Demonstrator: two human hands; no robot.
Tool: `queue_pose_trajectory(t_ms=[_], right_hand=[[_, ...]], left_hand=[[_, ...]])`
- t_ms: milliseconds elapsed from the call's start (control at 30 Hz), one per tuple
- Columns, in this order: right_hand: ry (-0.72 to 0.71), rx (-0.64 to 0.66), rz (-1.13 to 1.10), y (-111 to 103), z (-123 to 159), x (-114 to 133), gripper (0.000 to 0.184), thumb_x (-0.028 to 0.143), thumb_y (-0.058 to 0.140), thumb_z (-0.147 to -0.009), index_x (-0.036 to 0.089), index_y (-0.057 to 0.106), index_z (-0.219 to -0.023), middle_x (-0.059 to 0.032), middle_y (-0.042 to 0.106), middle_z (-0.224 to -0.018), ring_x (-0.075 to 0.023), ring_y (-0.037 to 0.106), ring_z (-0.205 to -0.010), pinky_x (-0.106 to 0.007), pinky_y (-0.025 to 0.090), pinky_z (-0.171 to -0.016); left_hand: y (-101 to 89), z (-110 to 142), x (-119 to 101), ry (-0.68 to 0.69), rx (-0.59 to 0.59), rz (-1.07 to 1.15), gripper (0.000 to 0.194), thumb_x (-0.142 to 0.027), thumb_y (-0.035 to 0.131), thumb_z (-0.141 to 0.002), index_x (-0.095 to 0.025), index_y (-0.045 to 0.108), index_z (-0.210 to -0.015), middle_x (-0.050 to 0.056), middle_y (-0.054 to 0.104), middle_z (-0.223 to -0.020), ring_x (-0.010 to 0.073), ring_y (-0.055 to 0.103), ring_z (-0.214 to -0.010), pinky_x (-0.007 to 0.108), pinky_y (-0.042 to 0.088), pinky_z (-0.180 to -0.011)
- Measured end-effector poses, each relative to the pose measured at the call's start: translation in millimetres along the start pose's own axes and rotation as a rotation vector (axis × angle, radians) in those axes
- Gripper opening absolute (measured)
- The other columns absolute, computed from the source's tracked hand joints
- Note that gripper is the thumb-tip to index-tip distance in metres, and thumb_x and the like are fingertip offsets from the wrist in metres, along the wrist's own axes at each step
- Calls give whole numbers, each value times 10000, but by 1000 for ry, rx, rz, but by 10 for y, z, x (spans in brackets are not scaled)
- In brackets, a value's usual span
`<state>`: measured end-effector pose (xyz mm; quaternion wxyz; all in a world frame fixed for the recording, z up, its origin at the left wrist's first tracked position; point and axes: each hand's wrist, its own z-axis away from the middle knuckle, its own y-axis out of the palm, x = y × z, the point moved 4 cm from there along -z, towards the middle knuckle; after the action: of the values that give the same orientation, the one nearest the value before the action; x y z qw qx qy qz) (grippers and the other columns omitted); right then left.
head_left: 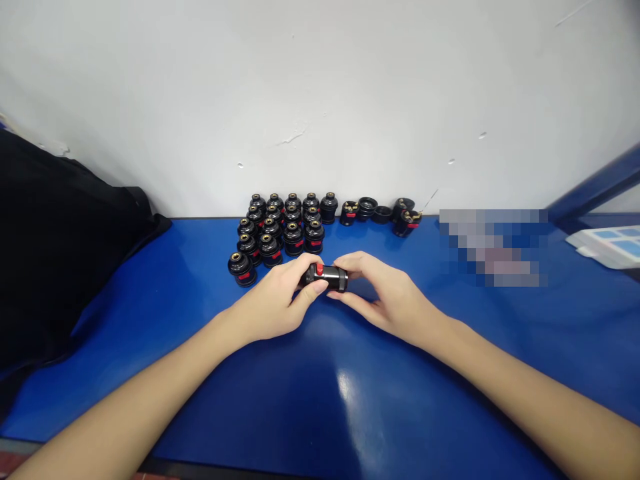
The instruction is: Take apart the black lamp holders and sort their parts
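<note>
Both hands meet over the middle of the blue table (320, 400). Between them lies a small black cylindrical part with a red tab (327, 275), held sideways just above the tabletop. My left hand (277, 300) is closed round its left end, thumb below and fingers over the top. My right hand (387, 297) pinches its right end with thumb and fingers. Behind the hands, several matching black parts with brass tops and red tabs (283, 227) stand upright in tidy rows.
Loose black parts and open rings (380, 213) lie by the white wall (320, 93) at the back right. Black cloth (55, 247) covers the table's left side. A white and blue tray (607, 243) sits at the far right, next to a blurred patch.
</note>
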<state>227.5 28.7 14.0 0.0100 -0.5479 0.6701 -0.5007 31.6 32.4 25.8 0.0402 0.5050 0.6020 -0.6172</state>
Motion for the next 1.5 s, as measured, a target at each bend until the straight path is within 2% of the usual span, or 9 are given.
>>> queue_pose_trajectory(t_ms=[167,233,400,633,933,1100,1267,1400,1500], right_hand=[[-72,-57,34,-4,-22,19,293,291,687,-1025,291,550,-1284,-104,690,-1275,-272,711,-1181,-458,625,-1001],[52,-43,-68,3,-36,-24,430,382,766,-971,276,524,-1309,-95,723,-1211,-268,744,-1098,-444,646,-945],[324,-7,-287,23,-34,-133,174,417,511,-1106,250,552,-1076,-18,719,-846,-180,735,-740,-342,640,-728],[220,-49,-300,-3,-22,-110,454,322,734,-961,267,469,-1326,-92,611,-1231,-188,682,-892,-370,637,-787],[253,31,-295,51,1,-126,491,362,683,-997,267,422,-1401,-87,591,-1201,-189,655,-870,-348,595,-731],[342,137,-301,51,5,-152,272,420,376,-1137,258,464,-1337,-15,640,-908,-172,629,-739,-350,543,-721],[294,162,-308,51,2,-146,495,397,641,-1022,264,369,-1413,-46,603,-1060,-183,621,-827,-336,547,-714],[373,160,-355,83,12,-164,305,444,382,-1131,262,397,-1376,-13,601,-927,-176,615,-779,-354,540,-745],[342,162,-332,85,12,-150,427,415,572,-1058,269,374,-1407,-21,596,-979,-187,625,-816,-345,539,-720]], left_hand=[[2,-7,40,-37,-6,27,248,-406,465,-1104,-195,584,-1157,-29,609,-789,131,565,-639,259,442,-618],[4,-6,52,16,-30,-29,228,-375,515,-1080,-191,568,-1204,4,657,-900,147,610,-706,279,481,-670],[17,3,82,113,-50,-106,265,-313,566,-1049,-204,519,-1286,93,683,-1200,227,695,-1009,355,558,-879],[25,-8,110,83,-51,-109,269,-334,572,-1049,-200,503,-1272,86,693,-1170,237,712,-1003,377,570,-883],[29,-7,104,90,-31,-108,270,-322,573,-1046,-212,479,-1273,85,676,-1196,246,700,-1053,393,563,-924],[40,-4,124,94,-26,-102,268,-309,577,-1047,-212,479,-1277,76,674,-1181,232,699,-1025,379,561,-904],[32,-9,132,94,-26,-113,258,-302,584,-1044,-213,485,-1265,78,670,-1189,236,697,-1039,384,557,-918],[39,-16,125,101,-8,-115,269,-295,594,-1036,-211,484,-1268,79,673,-1188,243,697,-1052,390,557,-931],[42,-13,139,93,-15,-124,274,-299,597,-1033,-211,480,-1265,80,669,-1184,244,696,-1047,391,559,-926]])
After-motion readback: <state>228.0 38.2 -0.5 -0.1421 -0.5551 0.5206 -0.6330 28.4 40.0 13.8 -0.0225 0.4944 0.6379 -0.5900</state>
